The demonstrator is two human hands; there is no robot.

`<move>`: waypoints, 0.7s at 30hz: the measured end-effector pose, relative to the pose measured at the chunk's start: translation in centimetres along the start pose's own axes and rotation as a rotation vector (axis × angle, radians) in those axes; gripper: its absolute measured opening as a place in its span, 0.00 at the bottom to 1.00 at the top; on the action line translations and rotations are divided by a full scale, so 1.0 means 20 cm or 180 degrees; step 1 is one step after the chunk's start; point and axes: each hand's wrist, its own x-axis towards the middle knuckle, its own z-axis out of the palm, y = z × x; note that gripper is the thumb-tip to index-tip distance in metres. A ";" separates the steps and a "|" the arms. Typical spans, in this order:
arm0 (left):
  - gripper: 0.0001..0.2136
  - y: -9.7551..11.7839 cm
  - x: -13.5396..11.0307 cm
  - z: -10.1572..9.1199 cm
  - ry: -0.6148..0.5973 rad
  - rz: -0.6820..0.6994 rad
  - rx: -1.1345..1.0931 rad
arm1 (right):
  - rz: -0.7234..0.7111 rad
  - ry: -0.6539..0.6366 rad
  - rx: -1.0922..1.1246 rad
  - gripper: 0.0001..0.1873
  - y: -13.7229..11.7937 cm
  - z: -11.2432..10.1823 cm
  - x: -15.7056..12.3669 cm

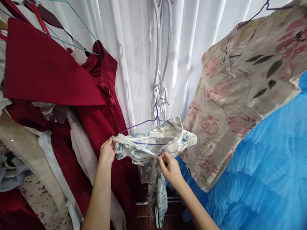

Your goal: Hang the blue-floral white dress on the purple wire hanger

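A white top with a blue floral print [141, 140] hangs on a purple wire hanger [137, 125], its neckline facing me. My left hand [107, 150] pinches the edge of its sleeve at the left end. At the centre front, where the neckline comes together, the fingers of my right hand [169, 166] are closed on the fabric. Two long tie ends [157, 191] dangle below that spot. The hanger's hook is up at a white metal stand [157, 92] with curled arms.
Dark red garments [52, 70] on light blue hangers crowd the left side, with paler clothes beneath. On the right hang a beige floral dress [216, 105] and a blue ruffled tulle dress [261, 166]. A white curtain [134, 48] covers the back, above a reddish tiled floor [144, 222].
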 end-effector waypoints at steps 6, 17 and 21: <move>0.09 -0.43 -0.24 -0.12 -0.0153 -0.0822 0.0182 | 0.0676 0.0167 0.0461 0.16 0.21 -0.04 -0.19; 0.16 -0.67 -0.89 0.25 -0.3257 -0.0762 0.1264 | 0.1064 -0.1023 0.1086 0.17 0.28 -0.13 -0.44; 0.20 -0.69 -0.94 0.22 -0.3773 -0.0435 0.1805 | 0.1576 -0.1252 0.1723 0.19 0.28 -0.27 -0.47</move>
